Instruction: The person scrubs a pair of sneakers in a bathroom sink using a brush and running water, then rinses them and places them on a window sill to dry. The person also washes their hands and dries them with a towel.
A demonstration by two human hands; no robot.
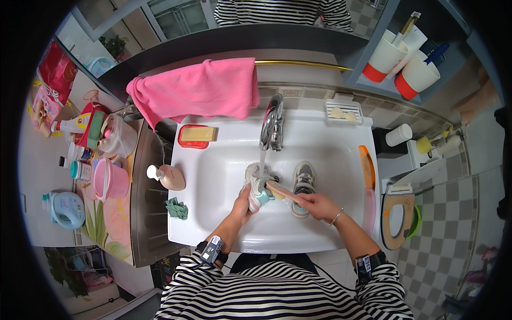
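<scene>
Water runs from the chrome faucet [273, 124] onto a white and mint sneaker [256, 186] in the white washbasin [222, 168]. My left hand [242, 205] grips this sneaker by its lower side. In my right hand [320, 206] is the handle of a pink scrubbing brush [286, 192]. The brush's pale bristles face down against the sneaker's opening, and its head partly hides that area. A second sneaker [304, 186], grey and white with dark straps, rests in the basin just right of the brush.
On the basin's left rim sit a bar of soap [198, 134] in a red dish, a pump bottle [167, 177] and a crumpled green cloth [176, 208]. An orange comb [366, 166] lies on the right rim. A pink towel [200, 90] hangs behind, near a soap dish [344, 113].
</scene>
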